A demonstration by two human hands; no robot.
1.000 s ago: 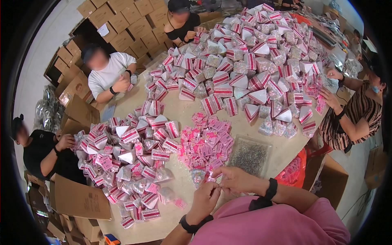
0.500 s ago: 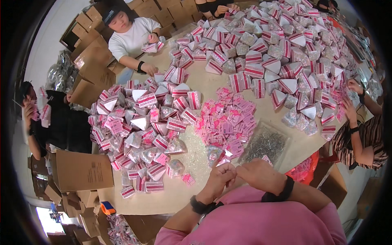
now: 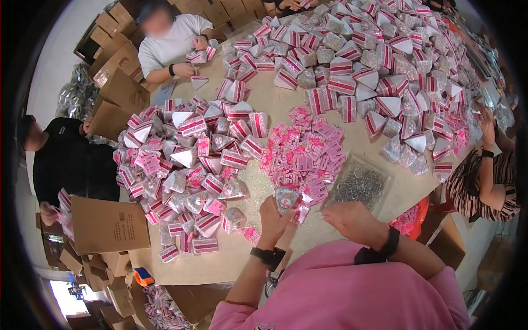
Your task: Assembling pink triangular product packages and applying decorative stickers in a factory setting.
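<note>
My left hand [image 3: 273,220] is closed around the near side of a wedge-shaped clear packet with glittery, coloured contents [image 3: 286,198], thumb on one side and fingers on the other. A small pink-and-white card [image 3: 301,212] lies just right of that packet. My right hand [image 3: 355,221] is held at the near edge of a clear shallow tray [image 3: 386,204] of small silvery metal pieces [image 3: 358,190]. Its fingers are curled together, and what they hold, if anything, is hidden. Beyond my hands lies a heap of pink printed cards [image 3: 304,157].
Piles of wedge-shaped pink-and-white packets [image 3: 190,159] cover the left and far right table. Loose glitter [image 3: 258,190] is scattered between pile and cards. An open carton [image 3: 110,225] stands at the left edge. Other people work around the table, one in a striped top [image 3: 492,187].
My hands, together before, have moved apart. The left has gone forward onto the clear wedge packet; the right has shifted toward the metal-piece tray. The person in white has put a packet down.
</note>
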